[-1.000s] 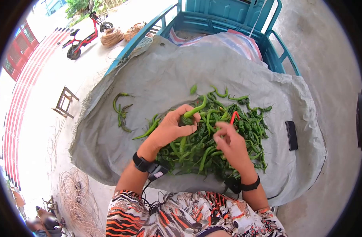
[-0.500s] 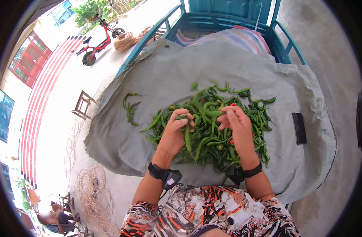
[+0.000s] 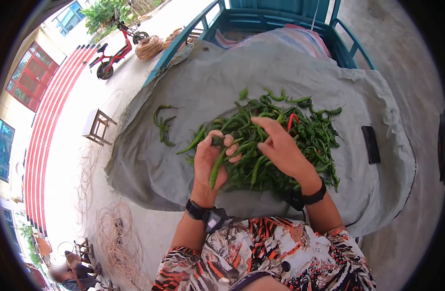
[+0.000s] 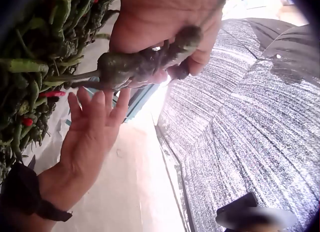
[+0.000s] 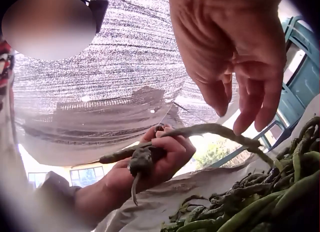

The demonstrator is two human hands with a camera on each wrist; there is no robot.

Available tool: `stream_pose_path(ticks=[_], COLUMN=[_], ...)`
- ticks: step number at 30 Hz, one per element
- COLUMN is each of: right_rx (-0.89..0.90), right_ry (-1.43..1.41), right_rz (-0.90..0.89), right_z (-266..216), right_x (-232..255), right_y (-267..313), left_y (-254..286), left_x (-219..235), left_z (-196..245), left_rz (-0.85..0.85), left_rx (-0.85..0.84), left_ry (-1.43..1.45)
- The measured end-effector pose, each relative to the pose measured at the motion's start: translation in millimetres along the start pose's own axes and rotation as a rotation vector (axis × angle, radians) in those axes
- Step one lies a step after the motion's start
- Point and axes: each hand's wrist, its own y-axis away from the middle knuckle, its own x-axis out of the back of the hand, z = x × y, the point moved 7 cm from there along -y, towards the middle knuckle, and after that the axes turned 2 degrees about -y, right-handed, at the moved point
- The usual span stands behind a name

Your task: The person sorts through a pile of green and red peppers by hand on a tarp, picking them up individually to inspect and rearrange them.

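My left hand (image 3: 207, 164) grips a few green chili peppers (image 3: 216, 169); one hangs down across the palm. In the left wrist view, a dark, knobbly pepper (image 4: 125, 67) lies across the fingers. A long pepper (image 5: 205, 129) sticks out of that fist in the right wrist view, its thin end towards the pile. My right hand (image 3: 283, 149) hovers over the pile with fingers loosely bent and nothing between them. Below both hands spreads a heap of green chili peppers (image 3: 324, 133), with a red chili (image 3: 291, 120) among them.
The heap lies on a grey cloth (image 3: 222, 72) draped over a blue cargo bed (image 3: 280, 19). A few peppers (image 3: 162, 126) lie apart at left, a phone (image 3: 371, 144) at right. Beyond are a stool (image 3: 100, 126), a red scooter (image 3: 116, 57) and a seated person (image 3: 76, 271).
Half a second ago my right fingers held a long pepper; now they are empty, further forward over the heap. My left hand has turned, and the pepper hanging from it has shifted left.
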Motion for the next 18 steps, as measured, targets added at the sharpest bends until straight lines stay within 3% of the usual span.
stream_pose_path(ticks=[3, 9, 12, 15, 18], right_rx=[0.133, -0.276, -0.137, -0.311, -0.248], right_ry=[0.241, 0.075, 0.194, 0.068, 0.091], right_rz=[-0.16, -0.151, -0.056, -0.008, 0.181], right_z=[6, 21, 12, 3, 5], right_x=[-25, -31, -23, -13, 2], right_y=[-1, 4, 7, 12, 15], left_y=[1, -7, -12, -19, -23], left_x=[2, 22, 35, 57, 78], left_z=[5, 23, 31, 38, 41], left_rz=[-0.053, -0.022, 0.058, 0.136, 0.259], left_rx=[0.03, 0.026, 0.019, -0.038, -0.04], left_ry=[0.028, 0.169, 0.118, 0.05, 0.038])
